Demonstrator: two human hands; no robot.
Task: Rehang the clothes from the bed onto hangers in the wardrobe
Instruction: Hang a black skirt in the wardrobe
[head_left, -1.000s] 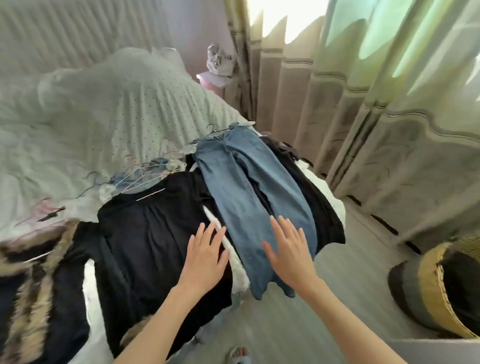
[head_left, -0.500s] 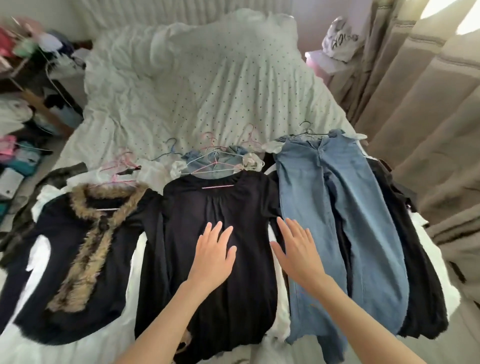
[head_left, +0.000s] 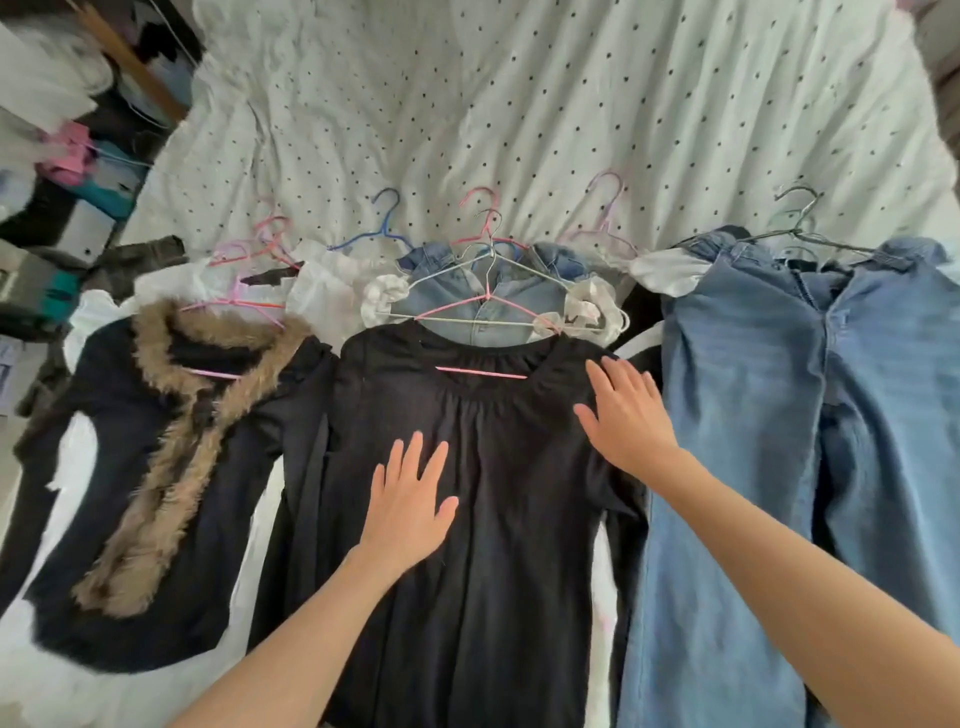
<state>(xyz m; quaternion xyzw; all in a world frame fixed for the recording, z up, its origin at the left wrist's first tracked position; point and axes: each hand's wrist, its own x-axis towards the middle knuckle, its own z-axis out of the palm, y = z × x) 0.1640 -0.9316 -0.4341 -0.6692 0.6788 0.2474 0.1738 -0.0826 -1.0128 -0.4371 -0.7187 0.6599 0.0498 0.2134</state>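
Left hand (head_left: 410, 499): flat, fingers straight, on black top (head_left: 467, 545).
Right hand (head_left: 623, 415): flat on the top's right shoulder, beside jeans (head_left: 779, 415).

Bed cover: a white crumpled quilt with small dark dots (head_left: 519, 104) spread over the top of the bed.
Left side: a messy pile of pink, teal and white things (head_left: 67, 156) on the floor beside the bed, too blurry to name.
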